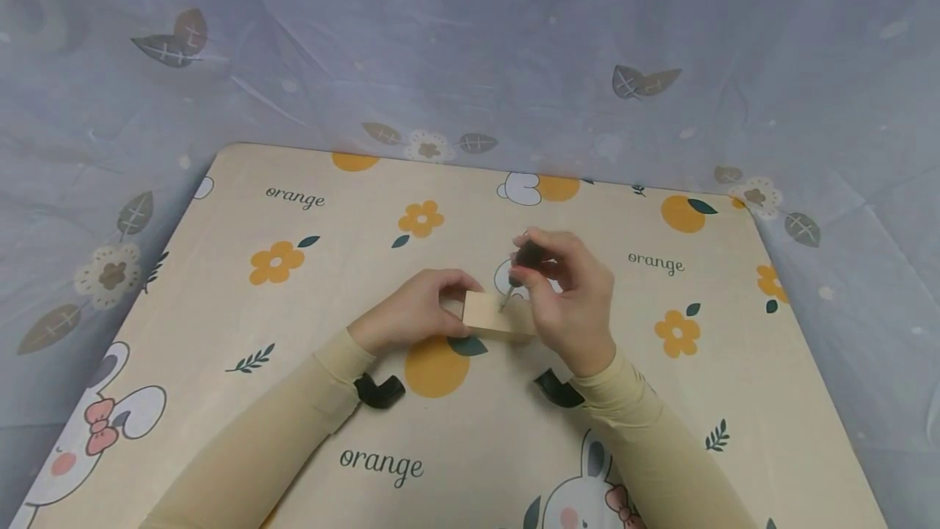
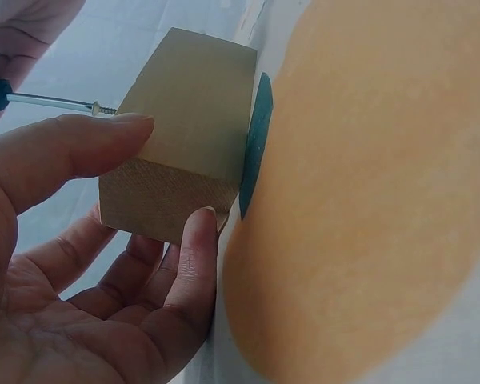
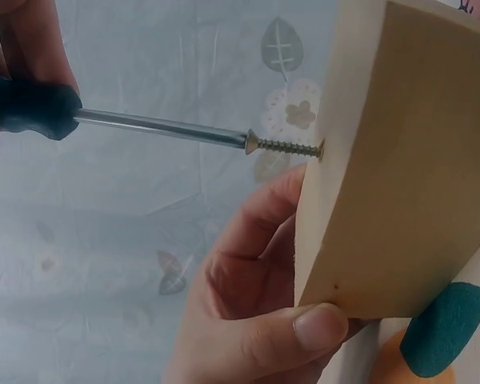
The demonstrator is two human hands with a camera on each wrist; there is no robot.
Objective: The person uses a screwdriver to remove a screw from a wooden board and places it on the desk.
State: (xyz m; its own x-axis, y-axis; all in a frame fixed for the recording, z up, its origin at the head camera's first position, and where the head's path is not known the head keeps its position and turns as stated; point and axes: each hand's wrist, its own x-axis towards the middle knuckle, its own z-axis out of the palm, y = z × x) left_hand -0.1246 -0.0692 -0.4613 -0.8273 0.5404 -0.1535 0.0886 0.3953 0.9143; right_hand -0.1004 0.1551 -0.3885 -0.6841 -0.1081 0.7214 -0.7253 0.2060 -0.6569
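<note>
A pale wooden block (image 1: 486, 313) lies on the patterned cloth. My left hand (image 1: 414, 308) grips its left end, thumb on the near side and fingers behind. The right hand (image 1: 576, 296) pinches the dark handle of a screwdriver (image 1: 527, 258), its shaft slanting down to the block's top. In the right wrist view the tip of the screwdriver (image 3: 160, 125) meets the head of a screw (image 3: 286, 148), whose point is in the block (image 3: 400, 176) while most of its thread stands out. The left wrist view shows the left thumb (image 2: 112, 142) pressed on the block (image 2: 200, 104).
The table's cloth (image 1: 470, 447) has oranges, flowers, rabbits and lettering printed on it. Behind and at both sides hangs a greyish curtain (image 1: 470, 39) with leaf prints. A dark strap piece (image 1: 380, 391) sits at the left wrist, another (image 1: 558, 389) at the right.
</note>
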